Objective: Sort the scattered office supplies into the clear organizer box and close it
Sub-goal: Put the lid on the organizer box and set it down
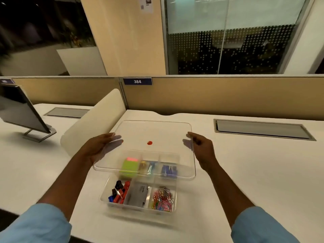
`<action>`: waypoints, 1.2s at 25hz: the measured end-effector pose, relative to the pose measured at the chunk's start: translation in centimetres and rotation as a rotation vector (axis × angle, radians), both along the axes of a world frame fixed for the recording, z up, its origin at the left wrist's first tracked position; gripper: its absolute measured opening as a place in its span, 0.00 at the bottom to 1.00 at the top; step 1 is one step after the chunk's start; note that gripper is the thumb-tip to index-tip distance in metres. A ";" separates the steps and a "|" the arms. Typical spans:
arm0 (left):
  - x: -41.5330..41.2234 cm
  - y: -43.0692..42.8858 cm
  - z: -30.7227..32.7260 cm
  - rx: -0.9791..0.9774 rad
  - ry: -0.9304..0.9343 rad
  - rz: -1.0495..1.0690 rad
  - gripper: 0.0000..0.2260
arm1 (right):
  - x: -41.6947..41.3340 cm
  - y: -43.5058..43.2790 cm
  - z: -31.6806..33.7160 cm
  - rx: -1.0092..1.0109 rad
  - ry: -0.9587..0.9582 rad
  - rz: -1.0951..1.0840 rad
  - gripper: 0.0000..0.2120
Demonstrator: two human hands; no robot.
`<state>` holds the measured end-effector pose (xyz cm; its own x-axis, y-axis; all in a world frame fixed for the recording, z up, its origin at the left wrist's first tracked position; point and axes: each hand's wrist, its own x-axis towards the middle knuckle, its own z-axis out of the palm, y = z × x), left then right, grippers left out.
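Note:
The clear organizer box (103, 195) stands on the white desk in front of me, divided into several compartments. They hold binder clips (119, 191), a grey stapler (138, 193), coloured paper clips (163, 197), green sticky notes (128, 167) and blue items (169, 170). A clear lid (152, 130) with a red dot hovers tilted above the box's far half. My left hand (100, 149) grips the lid's left edge and my right hand (201, 148) grips its right edge.
A monitor (19, 111) stands at the left on the neighbouring desk. A cream divider panel (98, 118) rises just left of the lid. A tan partition (210, 95) with sign 384 closes the back. A grey cable hatch (263, 128) lies at the right.

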<state>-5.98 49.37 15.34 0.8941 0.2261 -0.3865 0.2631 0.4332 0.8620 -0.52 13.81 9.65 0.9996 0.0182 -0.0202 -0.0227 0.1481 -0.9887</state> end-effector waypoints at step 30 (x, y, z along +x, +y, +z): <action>-1.6 3.8 -12.6 0.525 0.122 0.081 0.13 | -4.2 7.5 -8.6 -0.449 0.283 -0.182 0.21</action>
<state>-7.60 53.13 2.71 0.8215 0.4829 -0.3031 0.3584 -0.0239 0.9333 -4.75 21.34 1.10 0.9402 -0.2268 -0.2543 -0.3099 -0.2593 -0.9147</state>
